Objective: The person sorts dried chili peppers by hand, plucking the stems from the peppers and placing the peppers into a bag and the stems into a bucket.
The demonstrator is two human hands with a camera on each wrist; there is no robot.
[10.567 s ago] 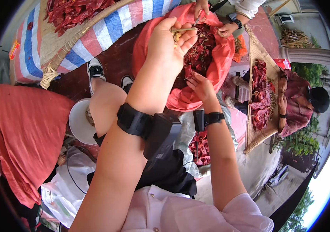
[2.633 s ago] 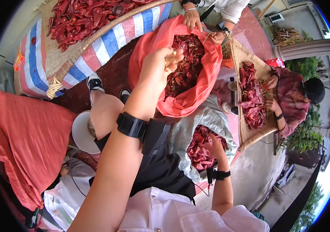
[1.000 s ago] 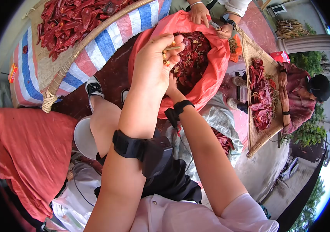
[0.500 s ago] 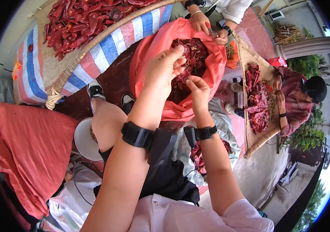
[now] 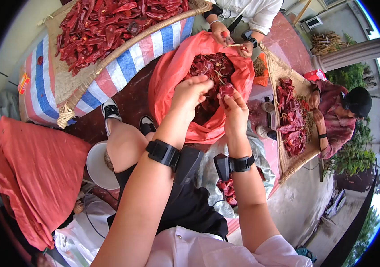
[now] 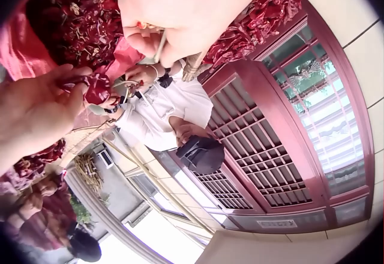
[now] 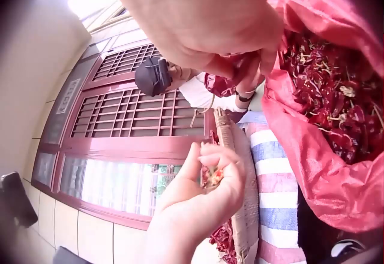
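Observation:
Over the mouth of the open red sack (image 5: 172, 75), my right hand (image 5: 236, 113) pinches a dark red dried chili pepper (image 5: 225, 91) between thumb and fingers. Just to its left my left hand (image 5: 187, 95) is half curled around several chili stems (image 7: 211, 179) with yellowish, seedy ends, seen best in the right wrist view. One pale stem (image 6: 160, 45) sticks out between its fingers in the left wrist view. The two hands are close together but apart. Dried chilies and stem bits (image 5: 210, 66) fill the sack below.
A woven tray (image 5: 61, 84) heaped with red chilies stands on a striped cover at upper left. Opposite, a person in white (image 5: 248, 13) handles a chili. Another person (image 5: 343, 107) works at a second tray (image 5: 283, 171). A white bucket (image 5: 98, 164) and a grey-green sack (image 5: 208, 171) are near my legs.
My right hand was over the grey-green sack of chilies 2.6 seconds ago, then came up beside my left hand, now holding a chili. The left hand has kept its stems.

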